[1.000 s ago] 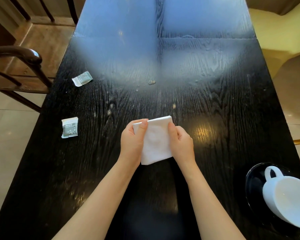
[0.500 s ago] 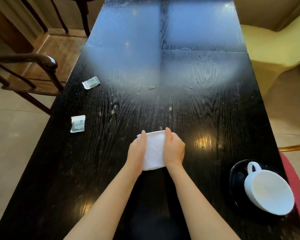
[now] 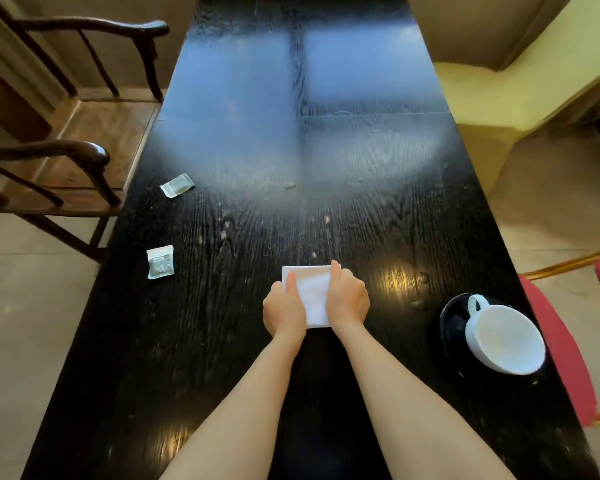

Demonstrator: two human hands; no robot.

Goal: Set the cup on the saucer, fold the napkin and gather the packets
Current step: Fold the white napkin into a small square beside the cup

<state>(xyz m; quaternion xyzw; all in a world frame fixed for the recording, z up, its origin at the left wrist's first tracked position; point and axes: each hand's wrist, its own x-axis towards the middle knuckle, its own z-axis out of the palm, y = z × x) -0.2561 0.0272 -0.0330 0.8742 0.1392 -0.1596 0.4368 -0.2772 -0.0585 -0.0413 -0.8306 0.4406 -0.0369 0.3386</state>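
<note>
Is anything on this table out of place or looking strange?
Yes. The white cup sits off-centre on the black saucer, over its near right rim. Two packets lie apart near the table's left edge.

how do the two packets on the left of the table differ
The far packet lies tilted, long side slanting across the table; the near packet sits almost square to the viewer. The far packet looks smaller and is partly washed out by glare; the near packet shows a pale printed pattern clearly. Both are small, grey-green with white edges, flat and untouched.
</note>
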